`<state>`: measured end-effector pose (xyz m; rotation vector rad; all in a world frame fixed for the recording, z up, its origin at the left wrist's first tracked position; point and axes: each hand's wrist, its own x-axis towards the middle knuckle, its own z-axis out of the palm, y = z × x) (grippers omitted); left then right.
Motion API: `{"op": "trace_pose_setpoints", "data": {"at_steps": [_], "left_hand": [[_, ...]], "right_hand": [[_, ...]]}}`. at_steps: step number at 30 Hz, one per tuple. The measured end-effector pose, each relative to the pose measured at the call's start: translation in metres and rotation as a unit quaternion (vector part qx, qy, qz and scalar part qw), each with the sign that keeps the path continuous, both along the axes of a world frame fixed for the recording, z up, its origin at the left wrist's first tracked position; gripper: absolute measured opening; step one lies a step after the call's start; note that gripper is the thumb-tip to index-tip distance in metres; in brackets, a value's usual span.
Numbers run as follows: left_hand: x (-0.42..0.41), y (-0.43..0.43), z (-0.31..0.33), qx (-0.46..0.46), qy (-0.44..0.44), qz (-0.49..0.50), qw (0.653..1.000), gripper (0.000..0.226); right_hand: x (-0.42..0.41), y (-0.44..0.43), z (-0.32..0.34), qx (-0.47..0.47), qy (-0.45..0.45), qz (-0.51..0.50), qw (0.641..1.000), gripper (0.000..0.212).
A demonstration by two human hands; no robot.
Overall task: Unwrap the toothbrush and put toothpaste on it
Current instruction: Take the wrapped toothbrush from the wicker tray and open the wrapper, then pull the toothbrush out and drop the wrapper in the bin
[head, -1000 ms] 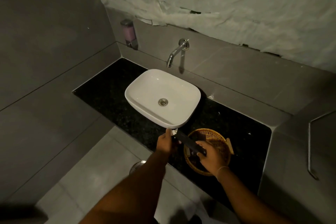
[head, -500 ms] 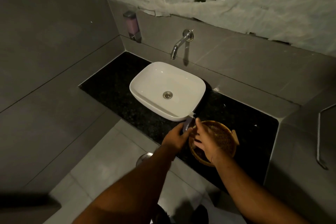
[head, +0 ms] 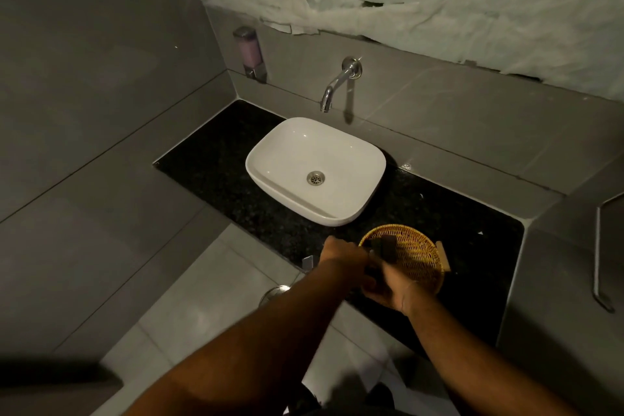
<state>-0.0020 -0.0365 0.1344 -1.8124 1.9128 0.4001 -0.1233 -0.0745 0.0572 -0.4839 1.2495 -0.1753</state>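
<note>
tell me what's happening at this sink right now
A person stands at a black counter and works with both hands just in front of a woven basket. The left hand and right hand are close together around a dark, slim packet, apparently the toothbrush wrapper; the light is too dim to tell whether it is open yet. No toothbrush or toothpaste shows clearly. The white basin sits empty, and no water runs from the wall tap.

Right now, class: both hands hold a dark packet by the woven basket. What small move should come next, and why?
Probably pull the hands apart to tear it open. The left hand and right hand both pinch the dark packet over the basket; no toothbrush shows yet.
</note>
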Motion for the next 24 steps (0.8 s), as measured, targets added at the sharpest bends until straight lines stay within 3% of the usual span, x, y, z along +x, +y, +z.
{"op": "trace_pose_setpoints", "data": {"at_steps": [6,10,18,24], "left_hand": [[-0.024,-0.002,0.019,0.047,-0.085,0.035,0.995,0.052],[-0.026,0.001,0.022,0.045,-0.085,0.04,0.995,0.043],[-0.019,0.0,0.023,0.022,-0.068,0.001,0.997,0.027],[-0.019,0.002,0.022,0.021,-0.084,-0.011,0.996,0.032]], "right_hand": [[-0.015,-0.001,-0.008,0.051,-0.026,0.007,0.998,0.03],[-0.019,-0.001,-0.014,0.064,0.007,0.041,0.997,0.029],[-0.016,-0.001,-0.028,0.08,-0.011,0.041,0.996,0.035],[-0.006,-0.005,-0.031,0.093,-0.011,0.032,0.995,0.028]]}}
